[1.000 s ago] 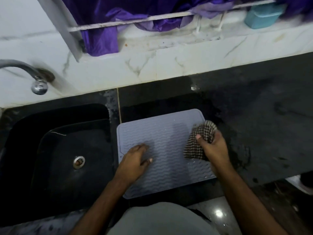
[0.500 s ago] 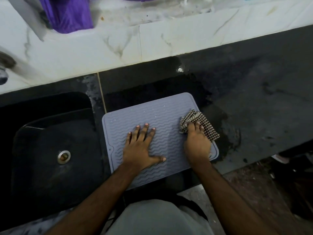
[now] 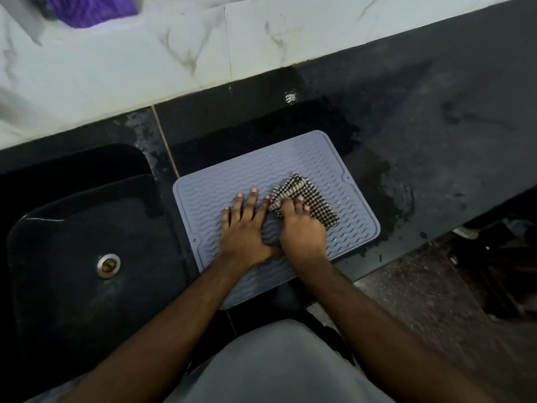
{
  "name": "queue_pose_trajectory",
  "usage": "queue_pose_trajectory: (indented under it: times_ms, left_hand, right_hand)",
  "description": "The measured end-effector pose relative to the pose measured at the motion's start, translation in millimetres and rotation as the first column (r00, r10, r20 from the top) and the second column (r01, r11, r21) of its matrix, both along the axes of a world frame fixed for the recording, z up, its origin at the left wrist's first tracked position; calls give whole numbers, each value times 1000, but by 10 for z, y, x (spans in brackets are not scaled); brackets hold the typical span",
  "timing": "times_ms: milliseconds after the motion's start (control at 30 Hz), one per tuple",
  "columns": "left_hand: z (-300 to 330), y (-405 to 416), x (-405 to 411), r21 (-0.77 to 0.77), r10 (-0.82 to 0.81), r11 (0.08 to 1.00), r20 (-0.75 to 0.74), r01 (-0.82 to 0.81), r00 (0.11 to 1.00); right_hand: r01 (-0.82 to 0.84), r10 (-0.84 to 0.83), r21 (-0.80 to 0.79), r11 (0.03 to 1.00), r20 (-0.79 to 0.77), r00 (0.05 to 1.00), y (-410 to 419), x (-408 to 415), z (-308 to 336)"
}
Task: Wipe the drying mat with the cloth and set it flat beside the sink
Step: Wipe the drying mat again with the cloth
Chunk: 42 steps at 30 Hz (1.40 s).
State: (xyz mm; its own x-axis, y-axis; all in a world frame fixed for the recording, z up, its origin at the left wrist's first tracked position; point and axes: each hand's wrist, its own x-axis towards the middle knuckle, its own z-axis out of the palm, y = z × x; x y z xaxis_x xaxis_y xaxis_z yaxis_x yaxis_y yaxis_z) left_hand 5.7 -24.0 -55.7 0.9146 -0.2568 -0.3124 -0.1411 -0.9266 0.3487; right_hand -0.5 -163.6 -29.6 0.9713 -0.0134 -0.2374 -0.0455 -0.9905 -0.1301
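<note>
Both hands rest on the grey ribbed silicone drying mat [image 3: 290, 167], flat on the black counter [image 3: 436, 126] at 3 o'clock of the black sink [image 3: 87, 228]. Left hand [image 3: 245, 228] lies splayed wide; right hand [image 3: 303, 231] presses the checked cloth [image 3: 305, 190] at mat centre.

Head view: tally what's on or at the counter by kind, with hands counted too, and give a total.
Drying mat: 1
Checked cloth: 1
Sink: 1
Hands, left hand flat on the mat, right hand pressing the cloth: 2
Purple fabric at the top edge: 1
Total: 6
</note>
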Motion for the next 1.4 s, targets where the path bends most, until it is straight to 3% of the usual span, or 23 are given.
queue_pose_trajectory:
  times_ms: [67,133,200,333,600,933,1033,1133,1233,1300,1333,1400]
  left_hand:
    - [101,179,15,-95,-55,994,-32,52,998]
    - [205,540,-41,-135,-78,987,46,84,996]
    - [247,996,-150,-83,-69,993,135,81,988]
    - [195,1590,-371,150,-201,970,69,189,977]
    - [42,1636,-396,189,-245,954,58,231,968]
    - [77,1600,-356,221,-264,944,51,247,963]
    - [113,1616,-335,206,-278,942,40,264,960]
    - [169,1690,-269,217,-312,925,-29,311,950]
    - [217,1735,-218,248,-355,898,-82,364,931]
    - [240,1717,-204,245,-360,895,-103,374,927]
    - [249,1696,-205,228,-342,906,-107,357,934]
    - [258,1639,-217,172,-273,942,-100,287,957]
  right_hand:
    - [36,-39,54,998,56,998,-178,-15,44]
    - [52,-60,82,995,103,993,-326,-24,26]
    - [23,-29,68,997,81,996,-420,5,-21]
    - [71,-74,147,987,12,997,-389,66,-169]
    - [239,-240,22,971,70,968,335,-92,-302]
    - [85,-87,53,995,43,995,1248,-565,-290]
    - [-85,80,132,988,43,996,1363,-710,-303]
    - [-334,327,225,915,67,943,1219,-770,-263]
    - [-685,711,252,683,-15,703,761,-591,-101]
    - [-779,831,295,554,-135,540,457,-395,75]
    - [-766,829,320,558,-166,534,337,-296,170]
    - [-689,753,319,650,-149,641,175,-137,321]
